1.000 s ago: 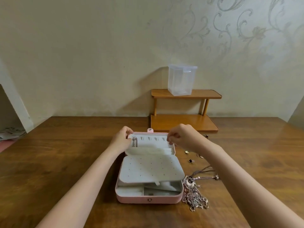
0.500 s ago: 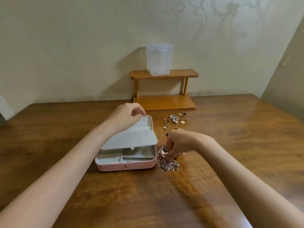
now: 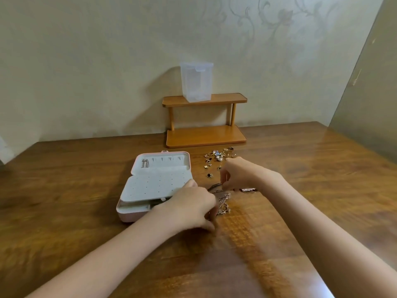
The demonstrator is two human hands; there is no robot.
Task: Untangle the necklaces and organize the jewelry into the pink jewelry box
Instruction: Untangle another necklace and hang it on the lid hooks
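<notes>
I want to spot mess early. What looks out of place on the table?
A tangled heap of necklaces lies on the table right of the open pink jewelry box, and small jewelry pieces are scattered loose behind it.

Head view — forward, downward, near table (image 3: 279, 211)

Bare table (image 3: 300, 211) lies open to the right and in front. The open jewelry box (image 3: 154, 186), small jewelry pieces (image 3: 217, 158) and wooden shelf (image 3: 205, 119) crowd the middle and back.

The pink jewelry box (image 3: 150, 186) lies open just left of the left hand (image 3: 191, 206); tangled necklaces (image 3: 223, 204) lie between both hands.
</notes>
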